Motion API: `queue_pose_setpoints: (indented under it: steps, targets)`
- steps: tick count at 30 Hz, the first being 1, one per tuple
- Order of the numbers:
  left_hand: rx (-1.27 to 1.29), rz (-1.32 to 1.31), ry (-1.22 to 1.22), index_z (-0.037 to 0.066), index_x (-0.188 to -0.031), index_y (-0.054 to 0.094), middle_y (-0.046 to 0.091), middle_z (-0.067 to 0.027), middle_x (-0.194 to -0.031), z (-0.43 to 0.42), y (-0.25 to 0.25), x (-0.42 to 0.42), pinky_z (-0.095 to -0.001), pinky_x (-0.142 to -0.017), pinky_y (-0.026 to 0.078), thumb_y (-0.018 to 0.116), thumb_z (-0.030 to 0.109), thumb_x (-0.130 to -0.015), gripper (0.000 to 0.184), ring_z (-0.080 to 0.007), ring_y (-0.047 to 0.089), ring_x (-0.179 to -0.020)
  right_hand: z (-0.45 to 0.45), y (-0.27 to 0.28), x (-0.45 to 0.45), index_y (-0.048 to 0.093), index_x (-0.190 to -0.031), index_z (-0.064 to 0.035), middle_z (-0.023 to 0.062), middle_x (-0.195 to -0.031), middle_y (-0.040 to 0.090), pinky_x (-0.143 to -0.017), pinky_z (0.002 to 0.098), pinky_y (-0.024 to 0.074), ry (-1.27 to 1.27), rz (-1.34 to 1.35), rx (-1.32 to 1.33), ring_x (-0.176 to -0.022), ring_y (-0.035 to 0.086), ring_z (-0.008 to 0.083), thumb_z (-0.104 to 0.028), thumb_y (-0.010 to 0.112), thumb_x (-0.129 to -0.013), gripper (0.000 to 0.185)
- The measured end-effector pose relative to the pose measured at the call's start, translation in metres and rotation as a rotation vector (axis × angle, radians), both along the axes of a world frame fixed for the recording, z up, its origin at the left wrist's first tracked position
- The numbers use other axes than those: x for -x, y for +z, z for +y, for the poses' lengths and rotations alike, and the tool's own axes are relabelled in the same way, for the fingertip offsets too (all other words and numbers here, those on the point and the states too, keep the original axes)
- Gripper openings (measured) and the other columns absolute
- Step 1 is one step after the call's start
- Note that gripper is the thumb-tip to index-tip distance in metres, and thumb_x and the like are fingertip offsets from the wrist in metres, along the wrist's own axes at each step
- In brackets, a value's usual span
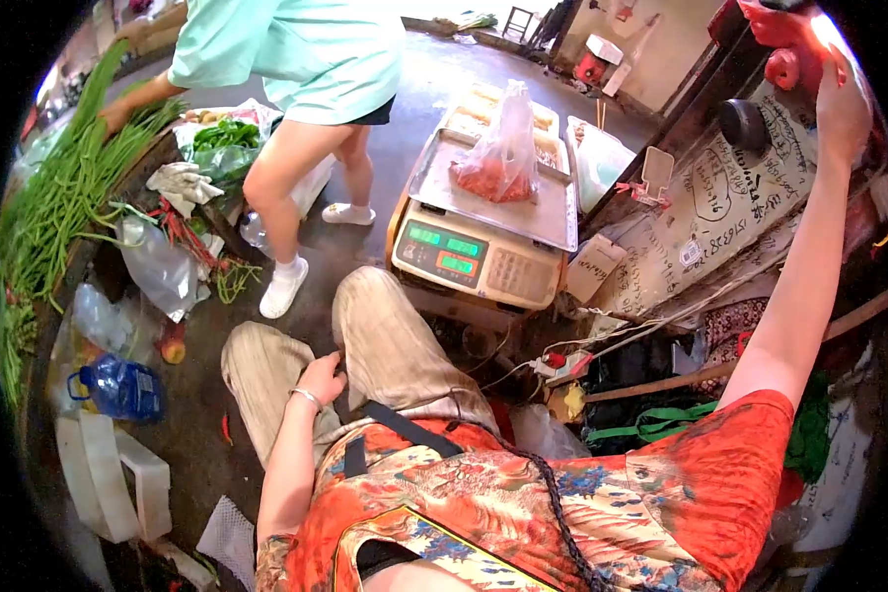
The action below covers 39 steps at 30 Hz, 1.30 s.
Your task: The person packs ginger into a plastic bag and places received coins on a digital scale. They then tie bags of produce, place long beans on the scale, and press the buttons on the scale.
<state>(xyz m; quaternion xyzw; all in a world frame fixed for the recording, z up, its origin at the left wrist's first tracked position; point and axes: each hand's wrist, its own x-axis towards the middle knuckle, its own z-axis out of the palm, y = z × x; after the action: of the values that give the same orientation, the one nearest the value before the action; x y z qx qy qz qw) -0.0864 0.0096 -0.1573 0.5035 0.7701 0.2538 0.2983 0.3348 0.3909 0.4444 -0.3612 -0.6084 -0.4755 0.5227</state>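
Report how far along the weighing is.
The translucent plastic bag of red contents is already on the beige digital scale, its green readouts lit. The right hand touches glossy red material; the left hand rests on beige trousers. Apparently left: lifting the bag off.

Right arm (797, 271) outstretched, right hand (843, 111) raised high; left arm (288, 464) lowered, left hand (320, 380) relaxed.

Market stall or small produce shop: digital scale (483, 252) with bagged goods (493, 173), heaped long green vegetables (79, 178), plastic bags, handwritten numbers on board (710, 212).
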Motion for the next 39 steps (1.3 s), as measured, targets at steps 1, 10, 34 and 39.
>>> queue_pose_setpoints:
  steps: [1, 10, 34, 39]
  targets:
    - [0.020, 0.003, 0.002, -0.003, -0.124, 0.057, 0.063, -0.0286, -0.113, 0.000, 0.000, 0.000, -0.0441, -0.094, 0.048, 0.057, 0.013, -0.081, 0.046, -0.0419, 0.060, -0.108, 0.002, 0.001, 0.000, 0.065, -0.121, -0.0189, 0.0085, -0.118, 0.067, -0.090, 0.0388, 0.0473, -0.002, 0.002, 0.023, -0.107, 0.062, 0.0327, -0.046, 0.043, -0.098, 0.041]
    - [0.057, -0.039, -0.003, 0.000, -0.127, 0.057, 0.063, -0.0278, -0.113, 0.001, -0.001, 0.001, -0.0442, -0.095, 0.048, 0.056, 0.012, -0.081, 0.047, -0.0411, 0.060, -0.109, 0.005, 0.008, 0.001, 0.066, -0.113, -0.0084, 0.0121, -0.108, 0.069, -0.081, 0.0360, 0.0494, -0.291, -0.066, 0.110, -0.094, 0.064, 0.0325, -0.058, 0.049, -0.095, 0.055]
    - [-0.207, 0.152, 0.241, 0.001, -0.080, 0.061, 0.062, -0.0238, -0.079, 0.003, 0.017, -0.008, -0.0491, -0.069, 0.049, 0.060, 0.021, -0.088, 0.021, -0.0430, 0.061, -0.080, 0.057, -0.251, 0.199, 0.029, -0.150, -0.0059, 0.0302, -0.139, 0.047, -0.108, 0.0465, 0.0395, 0.525, -0.249, 1.007, -0.127, 0.051, 0.0409, -0.065, 0.076, -0.067, 0.112]
    - [-0.208, 0.162, 0.300, 0.004, -0.080, 0.058, 0.062, -0.0227, -0.075, 0.003, 0.020, -0.008, -0.0500, -0.067, 0.048, 0.059, 0.026, -0.091, 0.025, -0.0430, 0.061, -0.077, 0.076, -0.314, 0.232, 0.050, -0.133, -0.0042, 0.0236, -0.120, 0.063, -0.098, 0.0412, 0.0458, 0.563, -0.198, 1.271, -0.114, 0.060, 0.0352, -0.054, 0.068, -0.080, 0.075]
